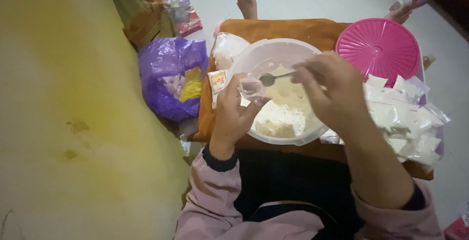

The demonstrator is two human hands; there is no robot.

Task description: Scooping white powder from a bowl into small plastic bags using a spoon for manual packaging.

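Your left hand [233, 115] grips a small clear plastic pouch [251, 88] at frame centre; your right hand [327, 86] pinches a metal spoon [273, 77] over the half-filled white plastic bowl [312, 131]. Filled pouches [410, 122] lie at right.

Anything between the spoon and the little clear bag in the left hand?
Nothing visible. The spoon, held by the right hand, sits right at the mouth of the small clear bag in the left hand, above the bowl.

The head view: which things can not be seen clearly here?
- Spoon handle: hidden inside the right hand.
- Small clear bag in the left hand: blurred, so its contents cannot be told.
- White bowl: its near rim is covered by both hands.
- Pile of filled packets: too blurred to count.
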